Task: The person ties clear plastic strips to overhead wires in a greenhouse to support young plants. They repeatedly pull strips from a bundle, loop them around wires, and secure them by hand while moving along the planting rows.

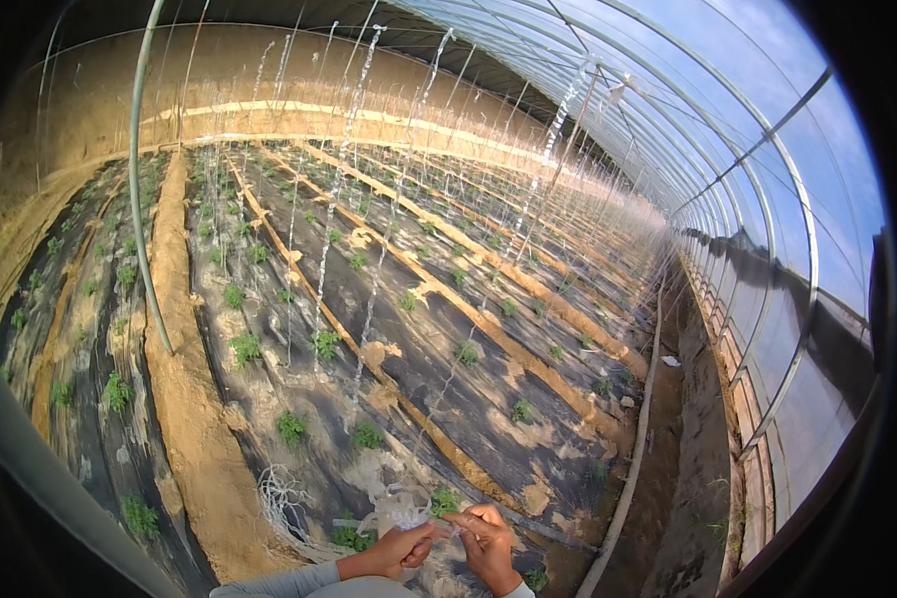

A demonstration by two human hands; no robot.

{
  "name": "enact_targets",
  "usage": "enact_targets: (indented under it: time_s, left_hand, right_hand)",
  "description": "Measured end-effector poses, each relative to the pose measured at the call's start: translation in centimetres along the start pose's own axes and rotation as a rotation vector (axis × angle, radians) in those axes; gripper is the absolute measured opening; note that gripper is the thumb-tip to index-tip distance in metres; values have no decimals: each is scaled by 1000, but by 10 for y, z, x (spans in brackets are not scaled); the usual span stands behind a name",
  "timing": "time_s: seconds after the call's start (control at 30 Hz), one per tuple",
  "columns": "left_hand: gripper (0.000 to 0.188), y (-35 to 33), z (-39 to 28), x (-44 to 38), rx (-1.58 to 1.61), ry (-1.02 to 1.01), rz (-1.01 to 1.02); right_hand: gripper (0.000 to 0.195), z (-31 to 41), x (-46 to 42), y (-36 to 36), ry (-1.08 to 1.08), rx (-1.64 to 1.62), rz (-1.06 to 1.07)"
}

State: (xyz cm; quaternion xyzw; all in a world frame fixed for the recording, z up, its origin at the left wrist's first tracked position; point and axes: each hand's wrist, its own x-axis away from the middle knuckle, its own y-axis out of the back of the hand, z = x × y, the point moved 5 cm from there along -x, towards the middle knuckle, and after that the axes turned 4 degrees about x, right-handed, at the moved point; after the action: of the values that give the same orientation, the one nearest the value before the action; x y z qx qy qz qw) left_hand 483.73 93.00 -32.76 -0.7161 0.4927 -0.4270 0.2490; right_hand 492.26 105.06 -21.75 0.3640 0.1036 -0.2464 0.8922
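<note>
Low in the picture my left hand is closed around part of a bundle of whitish translucent plastic strips. My right hand is raised close beside it, its bent fingers near the left fingertips; a thin pale strand seems to lie between them, but its hold is too small to make out. Left of the hands hangs a tangle of white cords. Small green leafy plants stand around, one just beyond the fingers and another behind the left wrist.
Black mulch film covers the beds, with bare soil paths between. Twisted plastic strings hang over the rows. A metal pole rises at the left. A long pale pipe runs beside a trench at the right, near the greenhouse's film wall.
</note>
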Motion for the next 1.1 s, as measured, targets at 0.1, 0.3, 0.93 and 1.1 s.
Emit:
enact_targets:
  time_s: [0.1, 0.3, 0.93, 1.1]
  left_hand:
    - [40, 6, 13, -20, 250, -20, 122]
    - [37, 16, 13, -18, 197, -9, -46]
    - [36, 24, 18, -15, -108, -55, -272]
    - [26, 32, 16, -38, -194, -100, -277]
  right_hand:
    - [25, 12, 11, -3, -17, -151, 16]
    - [9, -8, 40, -10, -145, 26, 71]
    - [19, -65, 58, -18, -519, -919, -6]
    - [20, -58, 66, 11, -627, -684, 34]
